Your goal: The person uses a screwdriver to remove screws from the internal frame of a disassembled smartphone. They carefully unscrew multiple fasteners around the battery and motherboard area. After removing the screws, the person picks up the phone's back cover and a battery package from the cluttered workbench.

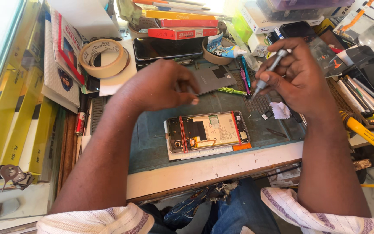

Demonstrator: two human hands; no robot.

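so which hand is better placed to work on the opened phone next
Probably the right hand: it already grips the silver screwdriver, tip pointing down towards the mat. The left hand hovers loosely curled above the opened phone, holding no visible tool.

Bright daylight from top, glare at upper edge, sharp w/ soft shadows.

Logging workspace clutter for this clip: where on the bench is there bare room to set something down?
Bare green mat lies left of the opened phone, below the left hand, and the white bench edge in front is free. A smaller patch sits right of the phone, near the white scrap. Behind, around the tape roll and right hand with its screwdriver, it is crowded.
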